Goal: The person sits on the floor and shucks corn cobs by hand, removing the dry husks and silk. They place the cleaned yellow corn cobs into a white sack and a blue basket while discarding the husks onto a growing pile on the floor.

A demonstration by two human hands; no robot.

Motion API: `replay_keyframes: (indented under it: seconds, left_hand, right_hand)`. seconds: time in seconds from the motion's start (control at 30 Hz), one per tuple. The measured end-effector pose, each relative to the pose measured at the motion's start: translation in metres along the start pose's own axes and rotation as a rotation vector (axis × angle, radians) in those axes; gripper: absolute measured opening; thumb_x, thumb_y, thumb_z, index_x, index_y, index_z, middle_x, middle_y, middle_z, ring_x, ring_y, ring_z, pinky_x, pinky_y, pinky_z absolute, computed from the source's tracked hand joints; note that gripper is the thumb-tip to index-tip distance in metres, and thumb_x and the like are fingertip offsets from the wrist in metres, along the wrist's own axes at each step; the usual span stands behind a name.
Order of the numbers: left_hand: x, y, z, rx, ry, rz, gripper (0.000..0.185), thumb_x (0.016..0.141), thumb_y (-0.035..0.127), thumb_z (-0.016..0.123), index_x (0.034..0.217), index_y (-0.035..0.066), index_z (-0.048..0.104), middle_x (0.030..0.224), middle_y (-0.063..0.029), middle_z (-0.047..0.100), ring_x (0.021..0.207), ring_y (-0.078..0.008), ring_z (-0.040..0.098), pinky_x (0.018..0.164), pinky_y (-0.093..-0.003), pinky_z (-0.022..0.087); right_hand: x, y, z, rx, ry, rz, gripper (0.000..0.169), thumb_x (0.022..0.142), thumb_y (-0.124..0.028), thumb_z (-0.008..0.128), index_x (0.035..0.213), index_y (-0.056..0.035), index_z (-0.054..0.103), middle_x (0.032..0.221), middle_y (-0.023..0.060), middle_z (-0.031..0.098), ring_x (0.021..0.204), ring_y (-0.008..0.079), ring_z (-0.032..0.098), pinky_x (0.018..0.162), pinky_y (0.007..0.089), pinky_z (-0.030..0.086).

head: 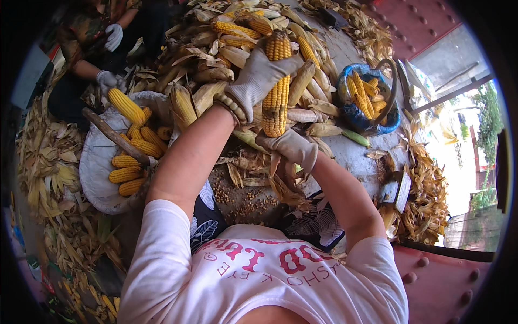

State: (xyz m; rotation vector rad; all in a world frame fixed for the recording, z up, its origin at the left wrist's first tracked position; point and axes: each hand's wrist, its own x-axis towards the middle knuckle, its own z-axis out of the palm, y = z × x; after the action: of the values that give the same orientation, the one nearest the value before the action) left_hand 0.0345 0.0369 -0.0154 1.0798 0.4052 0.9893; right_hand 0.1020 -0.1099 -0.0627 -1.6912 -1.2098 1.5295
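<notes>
My left hand [259, 75], in a grey work glove with a beaded bracelet at the wrist, is wrapped around a large ear of yellow corn [276, 103]. The ear stands nearly upright, its kernels bare, with a dark patch at the upper end and dark spots lower down. My right hand [289, 148], also gloved, grips around the lower end of that ear. Peeled dry husk [285, 186] hangs beneath the right hand; exactly where it joins the ear is hidden by the fingers. Behind both hands rises a heap of corn in pale husks [216, 75].
At left, a white-lined basket [95, 162] with a wooden handle [115, 135] holds husked ears. A co-worker's gloved hand [108, 81] is near another ear [125, 106] above it. A blue-lined basket [390, 123] stands right. Loose kernels [243, 204] and husks [423, 202] litter the floor.
</notes>
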Motion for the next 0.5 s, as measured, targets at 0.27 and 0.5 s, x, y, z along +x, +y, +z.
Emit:
replay_keyframes:
  seconds: [0.27, 0.5]
  left_hand:
    - [-0.088, -0.023, 0.05, 1.194, -0.583, 0.523, 0.038, 0.087, 0.026, 0.064, 0.12, 0.012, 0.053, 0.117, -0.0178, 0.059, 0.104, -0.0248, 0.061, 0.086, -0.0445, 0.052]
    - [-0.024, 0.031, -0.026, 0.091, -0.046, -0.452, 0.041, 0.087, 0.045, 0.063, 0.088, 0.004, 0.062, 0.067, -0.006, 0.062, 0.051, -0.0179, 0.061, 0.052, -0.0317, 0.054]
  right_hand:
    - [0.039, -0.021, 0.053, -0.397, 0.578, 0.504, 0.036, 0.09, -0.022, 0.062, 0.122, -0.0048, 0.059, 0.115, 0.0144, 0.062, 0.108, 0.0264, 0.058, 0.099, 0.0351, 0.045]
    - [-0.012, 0.003, 0.006, -1.172, -0.027, -0.096, 0.016, 0.085, -0.02, 0.059, 0.096, -0.0102, 0.062, 0.087, 0.0128, 0.068, 0.082, 0.0338, 0.066, 0.072, 0.0427, 0.052]
